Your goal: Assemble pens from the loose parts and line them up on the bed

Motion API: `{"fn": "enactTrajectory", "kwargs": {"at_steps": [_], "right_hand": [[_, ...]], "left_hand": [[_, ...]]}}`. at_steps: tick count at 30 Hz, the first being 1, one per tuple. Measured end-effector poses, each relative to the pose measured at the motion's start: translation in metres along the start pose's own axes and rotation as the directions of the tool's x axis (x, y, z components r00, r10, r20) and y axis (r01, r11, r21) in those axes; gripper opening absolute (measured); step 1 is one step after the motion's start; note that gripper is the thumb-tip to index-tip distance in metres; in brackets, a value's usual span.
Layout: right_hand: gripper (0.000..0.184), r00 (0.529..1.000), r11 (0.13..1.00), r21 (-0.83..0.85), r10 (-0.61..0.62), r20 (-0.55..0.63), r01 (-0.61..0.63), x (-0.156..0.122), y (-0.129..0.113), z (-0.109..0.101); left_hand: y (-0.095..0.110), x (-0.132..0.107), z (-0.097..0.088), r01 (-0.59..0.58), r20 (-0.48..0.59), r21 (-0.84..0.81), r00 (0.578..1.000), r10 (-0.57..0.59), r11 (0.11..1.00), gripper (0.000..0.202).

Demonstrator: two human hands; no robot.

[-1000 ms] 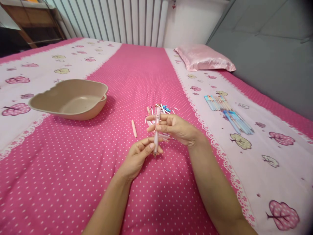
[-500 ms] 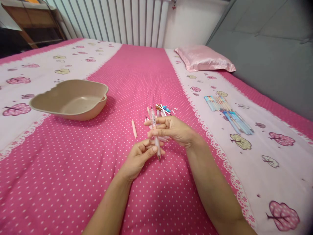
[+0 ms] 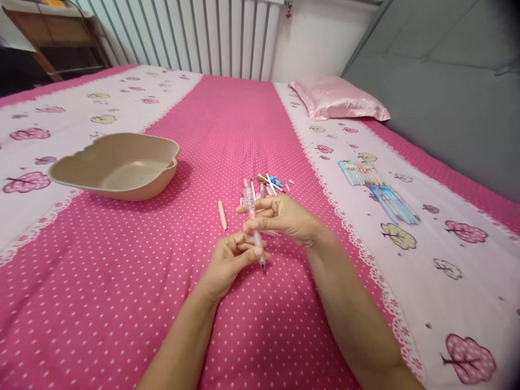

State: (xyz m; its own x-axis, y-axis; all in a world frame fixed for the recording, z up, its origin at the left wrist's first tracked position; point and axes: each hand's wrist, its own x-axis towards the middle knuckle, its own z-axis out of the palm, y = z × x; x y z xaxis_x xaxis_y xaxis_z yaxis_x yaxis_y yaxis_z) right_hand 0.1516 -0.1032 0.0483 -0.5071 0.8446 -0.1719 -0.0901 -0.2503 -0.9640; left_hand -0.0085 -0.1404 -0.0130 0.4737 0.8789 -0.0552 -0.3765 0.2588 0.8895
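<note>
A pale pink, see-through pen with a barcode label slants between my two hands, its dark tip pointing down toward me. My left hand pinches it near the tip between thumb and fingers. Higher up, at the label, my right hand grips the barrel, its fingers closed. Just beyond lies a pile of loose pen parts, with white tubes, blue pieces and brown pieces; my right hand partly hides it. A pink pen barrel rests alone to the left of the pile.
A beige plastic basin stands on the bed at left. To the right, two groups of pens lie in rows, pinkish pens and blue pens. A pink pillow is farther back beside the grey headboard. Behind is a white radiator.
The pen has shifted slightly left and down with its tip lower, and a pink upper end now shows on it. Both hands keep nearly the same place and hold.
</note>
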Motion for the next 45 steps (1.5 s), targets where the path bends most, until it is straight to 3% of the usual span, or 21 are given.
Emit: {"fn": "enactTrajectory", "kwargs": {"at_steps": [12,17,23,29,35,40,45], "right_hand": [[0.047,0.999,0.997,-0.072,-0.016,-0.047,0.012,0.003,0.004,0.003],[0.045,0.993,0.991,-0.134,-0.006,-0.116,-0.01,0.006,0.005,0.007],[0.06,0.98,0.978,-0.206,-0.033,-0.198,-0.008,0.009,0.009,0.01],[0.058,0.992,0.975,-0.216,-0.068,-0.105,0.044,0.005,0.006,0.004],[0.048,0.982,0.902,-0.431,-0.057,-0.181,-0.028,0.007,0.013,0.001],[0.036,0.98,0.837,-0.547,-0.089,-0.177,-0.023,0.012,0.021,0.003],[0.026,0.998,0.845,-0.534,-0.063,-0.017,0.044,0.009,0.014,0.004]], "left_hand": [[-0.002,0.002,0.0,-0.051,-0.096,0.106,0.993,0.062,0.993,0.019],[-0.003,0.004,0.002,-0.04,-0.207,0.17,0.975,0.075,0.985,0.024],[-0.002,0.004,0.004,-0.034,-0.29,0.212,0.952,0.096,0.977,0.029],[0.001,0.005,-0.001,-0.111,-0.339,0.066,0.932,0.127,0.992,0.022],[0.005,0.008,-0.002,-0.215,-0.45,-0.128,0.883,0.137,0.968,0.03],[0.005,0.007,0.0,-0.248,-0.43,-0.096,0.884,0.184,0.964,0.025],[0.003,0.008,-0.003,-0.254,-0.431,-0.058,0.879,0.205,0.965,0.025]]}}
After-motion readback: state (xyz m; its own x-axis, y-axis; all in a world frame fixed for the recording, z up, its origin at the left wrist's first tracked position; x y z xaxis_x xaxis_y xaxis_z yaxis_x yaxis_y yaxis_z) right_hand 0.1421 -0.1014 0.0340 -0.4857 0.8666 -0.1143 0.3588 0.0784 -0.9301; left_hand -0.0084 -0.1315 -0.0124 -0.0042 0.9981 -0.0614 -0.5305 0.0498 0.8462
